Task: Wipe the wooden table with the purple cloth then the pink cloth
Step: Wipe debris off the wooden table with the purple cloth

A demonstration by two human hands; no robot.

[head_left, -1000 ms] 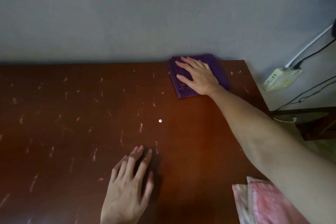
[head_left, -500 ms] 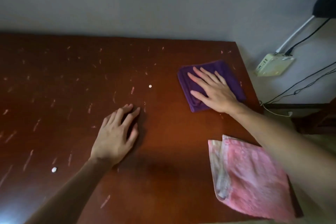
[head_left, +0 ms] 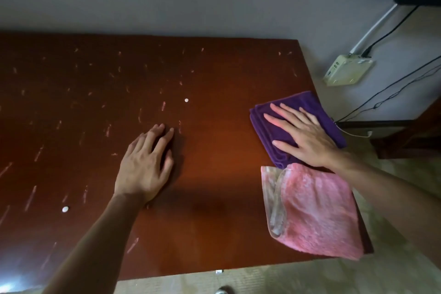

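Right forearm crossing and hiding part of pink cloth (head_left: 317,212); dark object at top right cut off, unidentifiable. Purple cloth (head_left: 286,112), folded, plush, at table's (head_left: 214,67) right edge, just touching the fuzzy pink one nearer. Right hand (head_left: 303,136) flat on purple, fingers straight and spread. Left hand (head_left: 145,164) palm-down on glossy, scuffed wood, fingers relaxed. No legible writing anywhere.

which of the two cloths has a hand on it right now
The purple cloth, folded at the table's right edge: the right hand presses flat on it. The pink cloth, nearer the person, lies untouched.
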